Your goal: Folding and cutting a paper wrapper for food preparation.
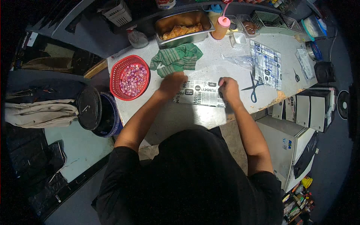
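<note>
A printed sheet of food wrapping paper (200, 94) lies on the white worktop (209, 116) in front of me. At its left edge is my left hand (172, 84), blurred and in shadow, so its grip is hard to make out. My right hand (229, 88) has its fingers curled on the sheet's upper right edge. Beyond my left hand lies a crumpled green striped cloth (178, 57). To the left stands a red plastic basket (113, 77) of small peeled shallots (133, 81). Dark-handled scissors (254, 91) rest open to the right of my right hand.
Behind the cloth, a steel pan (182, 42) holds browned food (180, 31). A pink-lidded squeeze bottle (221, 28) and a small white basket (238, 40) stand beside it. More printed sheets (267, 64) and clear plastic (239, 60) lie right. A blue bin (111, 112) adjoins the left edge.
</note>
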A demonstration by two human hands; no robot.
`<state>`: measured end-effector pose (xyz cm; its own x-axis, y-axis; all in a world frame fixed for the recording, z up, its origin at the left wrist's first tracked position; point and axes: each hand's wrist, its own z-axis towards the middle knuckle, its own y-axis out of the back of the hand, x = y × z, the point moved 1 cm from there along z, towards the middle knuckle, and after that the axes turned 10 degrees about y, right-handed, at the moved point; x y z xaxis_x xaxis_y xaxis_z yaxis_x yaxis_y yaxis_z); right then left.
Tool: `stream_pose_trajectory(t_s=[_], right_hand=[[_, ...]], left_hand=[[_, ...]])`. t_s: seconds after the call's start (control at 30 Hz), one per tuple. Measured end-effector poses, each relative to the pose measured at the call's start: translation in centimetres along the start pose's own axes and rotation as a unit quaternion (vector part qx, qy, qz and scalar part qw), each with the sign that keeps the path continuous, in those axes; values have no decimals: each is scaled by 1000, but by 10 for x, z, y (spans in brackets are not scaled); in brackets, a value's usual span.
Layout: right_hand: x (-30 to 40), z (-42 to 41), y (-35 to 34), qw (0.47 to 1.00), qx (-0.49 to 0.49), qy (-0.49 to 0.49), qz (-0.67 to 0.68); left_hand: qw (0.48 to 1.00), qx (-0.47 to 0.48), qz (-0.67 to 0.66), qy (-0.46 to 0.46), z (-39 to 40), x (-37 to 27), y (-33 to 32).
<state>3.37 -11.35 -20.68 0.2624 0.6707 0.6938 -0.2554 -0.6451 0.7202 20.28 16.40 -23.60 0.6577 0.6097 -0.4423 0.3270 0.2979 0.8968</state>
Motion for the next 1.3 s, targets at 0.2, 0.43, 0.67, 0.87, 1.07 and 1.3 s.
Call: stream_pose_trajectory(t_s=[0.2,0.43,0.67,0.87,1.07,1.3], right_hand=[[1,-11,-22,993,-7,86,-82],[55,-50,-30,981,8,108,-164],[59,-72,-50,980,16,87,-176],[64,-90,-50,974,-12,146,-172],[62,-102,-54,973,1,161,-164],[55,-109,-57,971,29,164,-174]], left_hand=[[995,33,57,-70,-14,-28,-1],[995,-56,87,-13,-43,-73,-27],[996,-62,-19,-69,-67,-116,-29],[996,-26,-7,-91,-99,-117,-22],[994,-30,27,-104,-134,-102,-43],[995,-11,34,-96,-133,-110,-42]])
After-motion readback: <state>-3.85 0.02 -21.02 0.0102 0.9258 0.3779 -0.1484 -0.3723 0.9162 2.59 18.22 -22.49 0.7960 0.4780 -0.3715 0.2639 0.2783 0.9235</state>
